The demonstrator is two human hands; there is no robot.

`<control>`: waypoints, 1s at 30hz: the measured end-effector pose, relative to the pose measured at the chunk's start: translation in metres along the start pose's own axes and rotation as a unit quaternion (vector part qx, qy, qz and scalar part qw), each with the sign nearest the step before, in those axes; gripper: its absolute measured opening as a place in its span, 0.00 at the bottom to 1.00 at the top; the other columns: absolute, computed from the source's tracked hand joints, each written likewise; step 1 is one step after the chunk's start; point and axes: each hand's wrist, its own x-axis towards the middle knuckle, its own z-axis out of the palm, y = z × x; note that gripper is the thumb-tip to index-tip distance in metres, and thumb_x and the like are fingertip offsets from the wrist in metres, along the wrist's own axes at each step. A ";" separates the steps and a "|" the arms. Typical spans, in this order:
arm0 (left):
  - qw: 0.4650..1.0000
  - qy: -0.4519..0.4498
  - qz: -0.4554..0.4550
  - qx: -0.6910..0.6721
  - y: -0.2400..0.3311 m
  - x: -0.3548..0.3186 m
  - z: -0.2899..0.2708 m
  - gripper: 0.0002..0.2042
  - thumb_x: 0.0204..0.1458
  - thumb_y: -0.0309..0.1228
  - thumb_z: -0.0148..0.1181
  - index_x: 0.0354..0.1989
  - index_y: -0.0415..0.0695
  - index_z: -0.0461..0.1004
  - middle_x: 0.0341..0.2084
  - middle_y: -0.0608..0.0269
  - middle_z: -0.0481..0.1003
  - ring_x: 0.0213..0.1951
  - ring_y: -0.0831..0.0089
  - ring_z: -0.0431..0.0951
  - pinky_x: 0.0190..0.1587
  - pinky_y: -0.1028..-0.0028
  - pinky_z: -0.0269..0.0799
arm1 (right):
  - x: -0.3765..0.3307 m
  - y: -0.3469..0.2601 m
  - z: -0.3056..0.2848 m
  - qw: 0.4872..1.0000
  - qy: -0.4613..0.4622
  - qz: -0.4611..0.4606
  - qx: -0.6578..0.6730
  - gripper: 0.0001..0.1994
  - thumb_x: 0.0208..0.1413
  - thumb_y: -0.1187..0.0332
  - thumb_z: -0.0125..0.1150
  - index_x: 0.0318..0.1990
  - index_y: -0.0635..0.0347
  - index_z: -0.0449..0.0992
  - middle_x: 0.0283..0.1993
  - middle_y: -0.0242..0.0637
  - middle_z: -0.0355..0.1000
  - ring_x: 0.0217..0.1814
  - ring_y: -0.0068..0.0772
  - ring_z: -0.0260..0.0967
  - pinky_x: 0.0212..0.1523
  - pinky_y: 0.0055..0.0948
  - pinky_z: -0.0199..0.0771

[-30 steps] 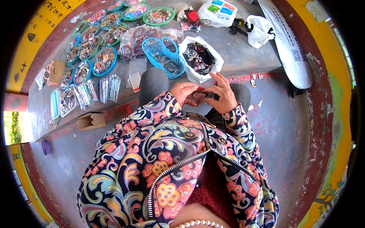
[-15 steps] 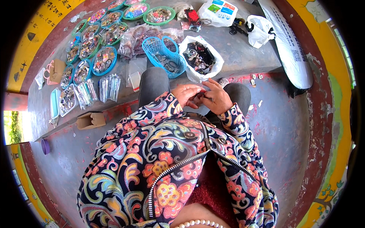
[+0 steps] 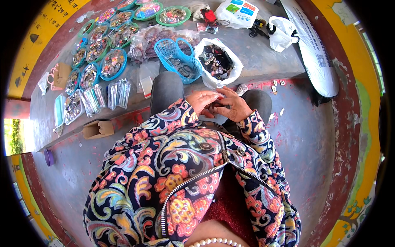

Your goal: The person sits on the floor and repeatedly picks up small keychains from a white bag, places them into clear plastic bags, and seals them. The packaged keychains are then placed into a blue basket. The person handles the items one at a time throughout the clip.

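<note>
Over my lap, my left hand (image 3: 200, 102) and my right hand (image 3: 233, 106) meet with curled fingers. A small dark thing shows in the gap between them, too hidden to name; a speck of red shows by the fingertips. Just beyond the hands stands a white plastic bag (image 3: 236, 74), its mouth spread, full of dark hair ties and small trinkets (image 3: 215, 61). To its left lies a blue slipper-shaped plastic basket (image 3: 165, 49) with a few dark rings in it.
On the grey ledge at the left stand several round baskets of trinkets (image 3: 112, 65), with bundles of wrapped pens (image 3: 119, 94) nearer. Clear bags of purplish pieces (image 3: 152, 39) lie behind the blue basket. A small cardboard box (image 3: 98, 129) and a purple cup (image 3: 49, 158) are lower left.
The fingers of my right hand have shifted slightly and straightened a little. Both hands stay together in the same place.
</note>
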 end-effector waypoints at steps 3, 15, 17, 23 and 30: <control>1.000 -0.007 -0.004 -0.008 0.000 0.000 0.000 0.16 0.54 0.37 0.44 0.44 0.38 0.66 0.34 0.60 0.71 0.26 0.79 0.72 0.20 0.83 0.69 | 0.003 0.006 0.005 0.999 -0.011 -0.033 -0.008 0.10 0.44 0.61 0.56 0.34 0.52 0.77 0.47 0.42 0.66 0.58 0.45 0.52 0.61 0.41 0.41; 0.999 0.009 0.009 -0.036 0.004 -0.003 0.001 0.16 0.54 0.36 0.44 0.45 0.37 0.65 0.33 0.59 0.72 0.30 0.74 0.75 0.20 0.84 0.69 | -0.001 0.003 0.001 0.989 0.131 0.047 -0.039 0.08 0.38 0.66 0.59 0.30 0.51 0.78 0.49 0.47 0.64 0.56 0.51 0.55 0.55 0.39 0.54; 0.999 0.002 0.009 -0.037 0.004 -0.003 0.002 0.16 0.54 0.36 0.44 0.45 0.38 0.65 0.34 0.59 0.72 0.32 0.73 0.75 0.20 0.84 0.69 | 0.000 0.001 0.001 0.988 0.134 0.048 -0.055 0.08 0.38 0.66 0.59 0.29 0.52 0.78 0.49 0.48 0.64 0.56 0.51 0.55 0.55 0.38 0.55; 1.000 -0.004 0.011 -0.011 0.003 -0.003 0.004 0.16 0.54 0.36 0.44 0.45 0.39 0.66 0.35 0.59 0.72 0.33 0.72 0.76 0.21 0.84 0.70 | 0.004 -0.010 0.003 0.985 0.130 0.030 -0.108 0.07 0.35 0.68 0.58 0.27 0.53 0.78 0.46 0.48 0.66 0.54 0.49 0.58 0.56 0.38 0.54; 1.000 0.013 0.021 -0.010 0.002 -0.001 0.003 0.16 0.54 0.37 0.42 0.44 0.38 0.66 0.34 0.59 0.73 0.32 0.73 0.75 0.24 0.83 0.71 | 0.006 -0.009 0.002 0.979 0.167 0.011 -0.114 0.08 0.39 0.68 0.57 0.29 0.59 0.76 0.38 0.45 0.70 0.44 0.39 0.66 0.47 0.35 0.64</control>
